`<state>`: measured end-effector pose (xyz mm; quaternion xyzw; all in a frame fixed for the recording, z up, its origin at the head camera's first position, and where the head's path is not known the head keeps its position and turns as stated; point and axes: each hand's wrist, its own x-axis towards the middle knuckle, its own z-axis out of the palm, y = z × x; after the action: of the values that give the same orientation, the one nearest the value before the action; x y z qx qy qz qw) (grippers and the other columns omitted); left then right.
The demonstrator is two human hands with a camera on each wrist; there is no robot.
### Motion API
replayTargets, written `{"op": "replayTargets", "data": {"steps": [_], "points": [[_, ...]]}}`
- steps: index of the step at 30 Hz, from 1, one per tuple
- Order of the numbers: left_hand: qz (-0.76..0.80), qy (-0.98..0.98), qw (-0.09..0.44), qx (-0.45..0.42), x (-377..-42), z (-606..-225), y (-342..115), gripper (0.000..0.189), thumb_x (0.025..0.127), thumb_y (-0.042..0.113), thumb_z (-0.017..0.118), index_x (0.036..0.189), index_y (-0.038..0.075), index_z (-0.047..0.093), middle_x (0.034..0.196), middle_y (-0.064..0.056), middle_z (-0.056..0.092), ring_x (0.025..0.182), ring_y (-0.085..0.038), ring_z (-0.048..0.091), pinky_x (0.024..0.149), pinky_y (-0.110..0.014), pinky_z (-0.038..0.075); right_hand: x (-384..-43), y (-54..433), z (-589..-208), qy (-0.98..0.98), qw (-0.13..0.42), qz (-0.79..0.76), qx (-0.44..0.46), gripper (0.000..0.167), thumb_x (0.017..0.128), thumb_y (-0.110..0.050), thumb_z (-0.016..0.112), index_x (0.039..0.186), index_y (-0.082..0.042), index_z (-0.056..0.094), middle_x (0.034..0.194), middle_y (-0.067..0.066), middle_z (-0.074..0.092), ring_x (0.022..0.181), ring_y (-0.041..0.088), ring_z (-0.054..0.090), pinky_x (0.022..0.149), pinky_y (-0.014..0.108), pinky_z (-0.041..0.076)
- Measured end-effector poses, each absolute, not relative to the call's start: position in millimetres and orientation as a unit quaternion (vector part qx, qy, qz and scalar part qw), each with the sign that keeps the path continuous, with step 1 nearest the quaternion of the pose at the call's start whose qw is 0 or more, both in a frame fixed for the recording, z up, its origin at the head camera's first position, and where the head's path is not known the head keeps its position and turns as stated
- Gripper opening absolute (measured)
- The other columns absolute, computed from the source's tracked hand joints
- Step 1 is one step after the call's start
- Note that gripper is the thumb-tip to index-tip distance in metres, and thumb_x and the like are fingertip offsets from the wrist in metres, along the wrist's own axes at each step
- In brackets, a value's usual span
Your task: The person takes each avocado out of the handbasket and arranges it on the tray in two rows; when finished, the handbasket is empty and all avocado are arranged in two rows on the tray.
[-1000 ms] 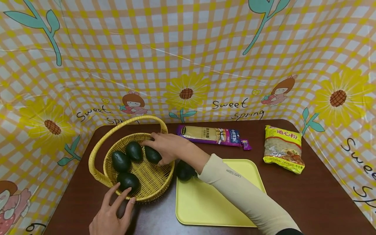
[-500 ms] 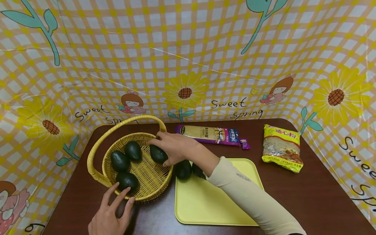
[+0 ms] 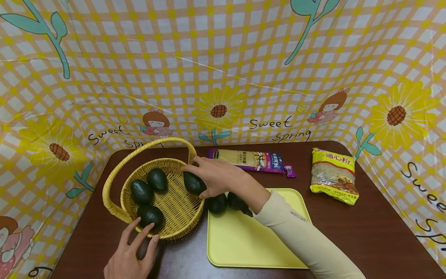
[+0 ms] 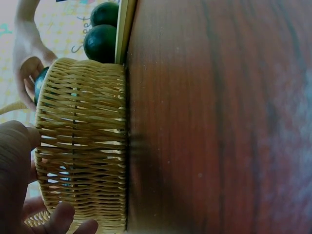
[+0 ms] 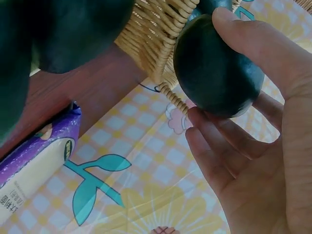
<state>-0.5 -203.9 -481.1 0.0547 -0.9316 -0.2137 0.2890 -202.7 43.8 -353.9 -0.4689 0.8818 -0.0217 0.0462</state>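
A yellow wicker basket (image 3: 177,211) stands at the left of the table, with three dark green avocados inside: a rear one (image 3: 157,179), a left one (image 3: 141,192) and a front one (image 3: 151,216). My left hand (image 3: 130,252) grips the basket's near rim, two fingertips reaching over it against the front avocado. Over the basket's right side, my right hand (image 3: 219,175) holds another avocado (image 5: 214,68) between thumb and fingers. To the right lies a yellow tray (image 3: 251,246) bearing avocados (image 3: 217,204) along its back left; my right forearm hides part of it.
A purple pasta packet (image 3: 247,159) lies behind the tray. A yellow bag of macaroni (image 3: 334,176) lies at the far right. The basket's tall handle (image 3: 111,178) arches over its left and back. Patterned cloth (image 3: 223,58) walls the table's back and sides.
The right hand has moved right with its avocado, from inside the basket toward the right rim. The left hand stays at the near rim.
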Motion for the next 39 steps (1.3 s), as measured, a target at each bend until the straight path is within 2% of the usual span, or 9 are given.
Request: {"op": "replayTargets", "data": {"steps": [5, 14, 24, 27, 31, 36, 39], "points": [[-0.217, -0.93, 0.289, 0.06, 0, -482, -204, 0.032, 0.088, 0.03, 0.091, 0.118, 0.023, 0.085, 0.14, -0.007, 0.067, 0.047, -0.001, 0.041, 0.044, -0.027, 0.032, -201, 52, -354, 0.88, 0.044, -0.035, -0.471, 0.095, 0.086, -0.049, 0.092, 0.164, -0.025, 0.043, 0.145, 0.013, 0.054, 0.098, 0.021, 0.065, 0.084, 0.04, 0.06], [-0.22, -0.931, 0.284, 0.063, 0, -481, -204, 0.031, 0.088, 0.031, 0.09, 0.119, 0.024, 0.085, 0.141, -0.006, 0.067, 0.047, -0.001, 0.041, 0.044, -0.028, 0.032, -199, 63, -352, 0.877, 0.027, -0.055, -0.476, 0.095, 0.084, -0.044, 0.094, 0.163, -0.023, 0.045, 0.141, 0.013, 0.055, 0.097, 0.022, 0.064, 0.082, 0.038, 0.058], [-0.216, -0.933, 0.283, 0.06, 0, -481, -204, 0.032, 0.088, 0.032, 0.09, 0.12, 0.026, 0.085, 0.141, -0.005, 0.066, 0.046, 0.001, 0.038, 0.044, -0.027, 0.032, -196, 79, -356, 0.883, 0.016, -0.07, -0.464, 0.092, 0.085, -0.047, 0.093, 0.161, -0.021, 0.048, 0.142, 0.012, 0.058, 0.105, 0.026, 0.067, 0.091, 0.044, 0.059], [-0.217, -0.932, 0.285, 0.054, -1, -481, -205, 0.032, 0.088, 0.031, 0.09, 0.119, 0.025, 0.085, 0.141, -0.006, 0.067, 0.049, -0.007, 0.049, 0.044, -0.029, 0.034, -195, 85, -359, 0.885, 0.015, -0.077, -0.459, 0.092, 0.085, -0.048, 0.093, 0.161, -0.021, 0.049, 0.142, 0.012, 0.059, 0.104, 0.026, 0.067, 0.09, 0.045, 0.059], [-0.221, -0.929, 0.293, 0.039, -2, -481, -207, 0.033, 0.087, 0.029, 0.091, 0.119, 0.022, 0.085, 0.139, -0.01, 0.067, 0.062, -0.024, 0.067, 0.045, -0.038, 0.045, -193, 91, -361, 0.885, 0.009, -0.089, -0.458, 0.091, 0.084, -0.045, 0.094, 0.161, -0.022, 0.05, 0.14, 0.012, 0.06, 0.108, 0.027, 0.067, 0.093, 0.047, 0.058], [-0.223, -0.929, 0.292, 0.037, -2, -481, -206, 0.033, 0.087, 0.028, 0.091, 0.119, 0.021, 0.085, 0.139, -0.011, 0.067, 0.063, -0.026, 0.067, 0.045, -0.038, 0.044, -191, 98, -362, 0.886, 0.007, -0.105, -0.451, 0.091, 0.083, -0.043, 0.095, 0.16, -0.021, 0.05, 0.141, 0.013, 0.06, 0.115, 0.03, 0.066, 0.1, 0.049, 0.056], [-0.223, -0.93, 0.289, 0.04, -1, -481, -206, 0.033, 0.087, 0.028, 0.091, 0.119, 0.021, 0.085, 0.14, -0.011, 0.067, 0.062, -0.025, 0.066, 0.045, -0.036, 0.042, -189, 103, -361, 0.89, 0.009, -0.109, -0.442, 0.091, 0.084, -0.043, 0.094, 0.16, -0.021, 0.05, 0.142, 0.015, 0.059, 0.115, 0.031, 0.067, 0.099, 0.049, 0.057]]}}
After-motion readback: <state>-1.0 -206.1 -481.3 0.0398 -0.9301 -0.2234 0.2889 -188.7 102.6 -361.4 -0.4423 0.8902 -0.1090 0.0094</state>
